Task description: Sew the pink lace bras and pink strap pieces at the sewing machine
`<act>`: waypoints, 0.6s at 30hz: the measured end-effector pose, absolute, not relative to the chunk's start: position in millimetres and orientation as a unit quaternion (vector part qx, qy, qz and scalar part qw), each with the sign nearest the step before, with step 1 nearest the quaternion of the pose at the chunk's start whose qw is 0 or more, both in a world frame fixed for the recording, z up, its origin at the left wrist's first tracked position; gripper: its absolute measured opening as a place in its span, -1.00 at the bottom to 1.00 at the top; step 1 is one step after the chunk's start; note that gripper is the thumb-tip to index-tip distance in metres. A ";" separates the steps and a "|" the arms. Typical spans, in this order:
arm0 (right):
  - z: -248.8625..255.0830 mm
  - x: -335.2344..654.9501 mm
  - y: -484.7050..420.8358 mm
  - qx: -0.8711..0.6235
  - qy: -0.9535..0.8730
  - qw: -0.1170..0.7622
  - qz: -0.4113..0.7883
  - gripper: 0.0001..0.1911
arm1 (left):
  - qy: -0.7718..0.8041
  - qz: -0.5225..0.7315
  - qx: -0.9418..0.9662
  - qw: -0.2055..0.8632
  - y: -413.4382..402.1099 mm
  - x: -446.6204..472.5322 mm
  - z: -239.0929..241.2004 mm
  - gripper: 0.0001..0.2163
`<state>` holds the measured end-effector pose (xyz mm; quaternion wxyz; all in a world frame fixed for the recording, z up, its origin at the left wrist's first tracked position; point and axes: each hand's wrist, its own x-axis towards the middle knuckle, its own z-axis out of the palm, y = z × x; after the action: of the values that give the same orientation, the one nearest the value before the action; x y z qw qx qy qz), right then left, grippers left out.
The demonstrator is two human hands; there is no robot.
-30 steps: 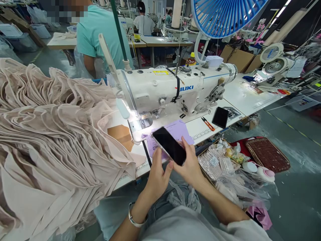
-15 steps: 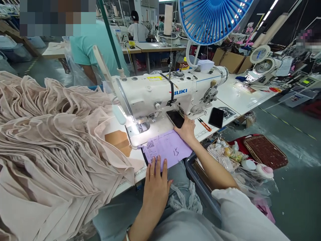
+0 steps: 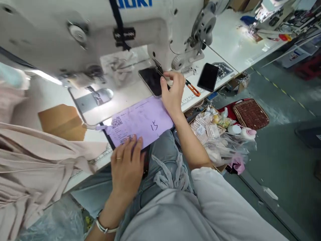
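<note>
Head view: white sewing machine (image 3: 100, 30) fills the top of frame, standing on a white table (image 3: 218, 50). Pale pink fabric (image 3: 30, 167) is heaped at left, draping over the table edge. Purple sheet (image 3: 140, 120), marked "15", lies flat at the near table edge. Left hand (image 3: 126, 165) is open, fingers extended, fingertips pressing the sheet's near edge. Dark phone (image 3: 149, 79) lies face up under the machine arm, just beyond the sheet. Right hand (image 3: 173, 92) is beside it, fingers bent, tips at the phone's far corner; grip cannot be told. Second phone (image 3: 208, 77) lies to the right, orange snips (image 3: 193, 89) between.
</note>
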<state>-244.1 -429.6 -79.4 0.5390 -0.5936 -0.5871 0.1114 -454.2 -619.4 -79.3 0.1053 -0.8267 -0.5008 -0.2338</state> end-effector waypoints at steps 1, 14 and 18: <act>-78.7 -242.3 -429.7 -0.587 -0.578 0.553 0.119 -0.62 | -0.493 -0.249 -0.826 0.112 -615.3 -455.7 -78.9 -0.59; -108.0 -218.5 -409.5 -0.546 -0.489 0.633 0.248 -0.73 | -0.452 -0.315 -0.801 0.236 -631.7 -469.4 -80.0 -0.73; -105.8 -216.8 -413.0 -0.548 -0.493 0.633 0.236 -0.73 | -0.483 -0.319 -0.787 0.215 -636.6 -471.5 -87.8 -0.74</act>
<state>-216.8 -413.0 -105.8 0.6335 -0.5477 -0.4931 0.2359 -471.5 -636.6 -87.8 0.2151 -0.7870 -0.4826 -0.3187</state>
